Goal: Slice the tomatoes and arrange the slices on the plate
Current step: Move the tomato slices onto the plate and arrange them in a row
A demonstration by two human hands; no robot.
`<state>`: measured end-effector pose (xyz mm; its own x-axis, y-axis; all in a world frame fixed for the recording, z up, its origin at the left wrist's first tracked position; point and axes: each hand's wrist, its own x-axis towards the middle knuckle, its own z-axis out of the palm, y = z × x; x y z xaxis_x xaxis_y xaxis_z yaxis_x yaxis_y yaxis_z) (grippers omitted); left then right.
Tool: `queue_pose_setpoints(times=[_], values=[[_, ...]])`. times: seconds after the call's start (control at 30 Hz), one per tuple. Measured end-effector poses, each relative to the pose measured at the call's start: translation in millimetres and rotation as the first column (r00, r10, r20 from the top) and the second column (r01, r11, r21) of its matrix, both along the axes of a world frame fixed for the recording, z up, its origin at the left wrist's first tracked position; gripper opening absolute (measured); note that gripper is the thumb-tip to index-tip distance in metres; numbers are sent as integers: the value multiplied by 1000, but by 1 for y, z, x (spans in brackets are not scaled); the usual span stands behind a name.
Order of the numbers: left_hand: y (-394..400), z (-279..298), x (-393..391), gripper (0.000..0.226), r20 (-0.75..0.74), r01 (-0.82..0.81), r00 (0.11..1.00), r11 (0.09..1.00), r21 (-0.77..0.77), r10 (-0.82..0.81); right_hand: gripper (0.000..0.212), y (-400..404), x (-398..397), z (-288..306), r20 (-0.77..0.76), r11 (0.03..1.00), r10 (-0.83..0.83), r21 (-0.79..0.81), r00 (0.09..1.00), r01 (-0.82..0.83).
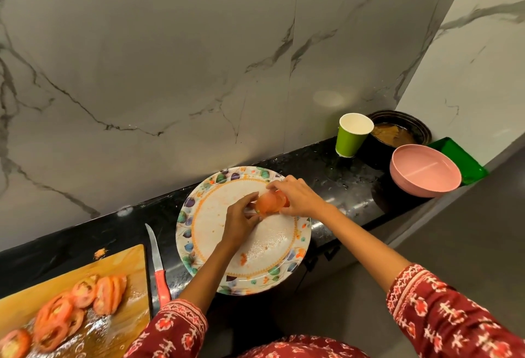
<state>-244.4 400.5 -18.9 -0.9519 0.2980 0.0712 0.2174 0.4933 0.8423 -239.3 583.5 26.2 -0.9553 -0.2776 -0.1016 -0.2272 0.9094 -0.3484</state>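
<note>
A round plate [210,232] with a leaf-patterned rim lies on the black counter, wet with juice. Over its far part both hands hold a small stack of tomato slices [268,203]. My left hand [241,222] grips the stack from the left and my right hand [298,198] pinches it from the right. Several more tomato slices [85,301] lie on the wooden cutting board [125,261] at the lower left. A knife [157,266] with a red handle rests on the counter between board and plate.
At the back right stand a green paper cup [352,136], a dark pot [403,130], a pink bowl [424,171] and a green tray [460,159]. The marble wall rises right behind the narrow counter. The plate overhangs the counter's front edge.
</note>
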Motion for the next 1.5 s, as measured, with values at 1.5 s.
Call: queue_pose_setpoints(times=[1.5], values=[[-339, 44, 127, 30, -99, -457, 888, 886, -85, 449, 30, -256, 39, 15, -104, 921, 187, -327, 977, -212]])
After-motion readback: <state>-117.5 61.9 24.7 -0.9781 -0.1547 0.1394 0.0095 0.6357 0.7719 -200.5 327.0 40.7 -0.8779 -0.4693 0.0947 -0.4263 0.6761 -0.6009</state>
